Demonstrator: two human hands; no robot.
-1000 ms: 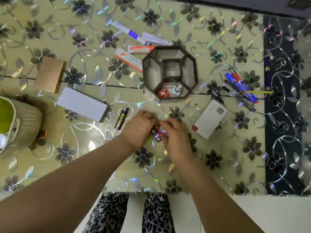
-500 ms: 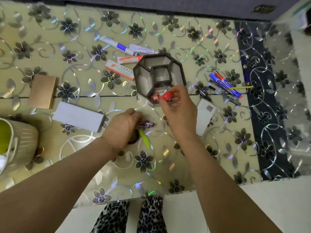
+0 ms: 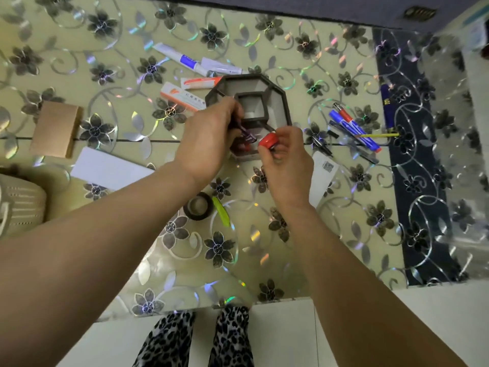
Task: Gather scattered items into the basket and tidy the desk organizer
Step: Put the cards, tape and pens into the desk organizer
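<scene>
The left hand [image 3: 209, 144] has its fingers curled round a small purple item [image 3: 247, 135], holding it over the near compartment of the octagonal organizer [image 3: 277, 102]; the right hand [image 3: 287, 160] pinches a small red-capped item [image 3: 268, 141] just beside it at the organizer's near rim; a tape roll [image 3: 198, 206] and a green strip [image 3: 221, 211] lie nearer on the table [image 3: 344, 234]; pens [image 3: 352, 128] sit to the right, tubes [image 3: 185, 59] beyond, the basket [image 3: 21, 205] at far left
</scene>
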